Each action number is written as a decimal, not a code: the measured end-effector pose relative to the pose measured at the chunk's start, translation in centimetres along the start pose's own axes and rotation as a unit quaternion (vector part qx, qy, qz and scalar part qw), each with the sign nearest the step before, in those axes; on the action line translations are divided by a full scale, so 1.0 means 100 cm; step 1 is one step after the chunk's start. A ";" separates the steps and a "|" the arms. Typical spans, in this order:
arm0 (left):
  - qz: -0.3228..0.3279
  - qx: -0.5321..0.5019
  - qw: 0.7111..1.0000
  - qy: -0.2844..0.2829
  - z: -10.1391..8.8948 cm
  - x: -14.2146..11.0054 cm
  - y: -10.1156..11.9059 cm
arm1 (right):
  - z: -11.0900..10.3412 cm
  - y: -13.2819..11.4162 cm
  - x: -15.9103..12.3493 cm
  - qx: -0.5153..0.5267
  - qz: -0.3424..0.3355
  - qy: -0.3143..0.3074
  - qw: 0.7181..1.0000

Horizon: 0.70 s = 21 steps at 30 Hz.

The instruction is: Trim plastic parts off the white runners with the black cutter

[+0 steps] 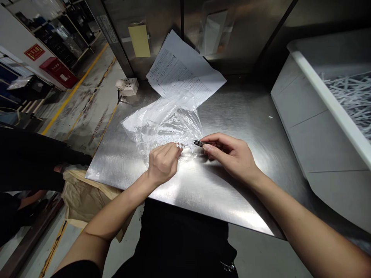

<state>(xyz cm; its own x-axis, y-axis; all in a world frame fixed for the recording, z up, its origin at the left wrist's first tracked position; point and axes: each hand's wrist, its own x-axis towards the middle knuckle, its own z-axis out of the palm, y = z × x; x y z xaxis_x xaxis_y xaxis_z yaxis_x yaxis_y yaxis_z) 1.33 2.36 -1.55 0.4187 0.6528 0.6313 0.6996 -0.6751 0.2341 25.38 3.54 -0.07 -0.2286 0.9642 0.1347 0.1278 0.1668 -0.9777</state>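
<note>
Over the steel table, my left hand is closed on a small white plastic piece with short branches, its far end pointing right. My right hand pinches a small metal nail clipper between thumb and fingers. The clipper's jaws face the white piece, close to its right end; whether they touch it I cannot tell. Just beyond both hands lies a crumpled clear plastic bag; white bits show through or near it, too blurred to make out.
Printed sheets lie behind the bag against the metal wall. At right stands a grey bin full of thin white plastic pieces. A power socket sits at the table's back left corner. Beside the table are a brown sack and a person in dark clothing.
</note>
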 end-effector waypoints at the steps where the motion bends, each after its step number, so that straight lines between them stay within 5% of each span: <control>1: -0.001 0.002 1.000 -0.002 0.000 0.000 0.000 | 0.000 0.000 0.000 -0.012 -0.005 -0.001 1.000; 21: 0.002 -0.021 1.000 -0.013 0.002 0.000 -0.001 | -0.011 -0.005 0.001 -0.142 -0.113 -0.036 0.983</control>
<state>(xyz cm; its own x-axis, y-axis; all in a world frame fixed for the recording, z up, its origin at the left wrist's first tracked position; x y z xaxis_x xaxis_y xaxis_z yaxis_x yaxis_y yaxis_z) 1.37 2.52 -1.75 0.4377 0.6582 0.6126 0.6734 -0.6914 0.2616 26.37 3.74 0.63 -0.3486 0.8803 0.3217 0.3275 0.4360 -0.8382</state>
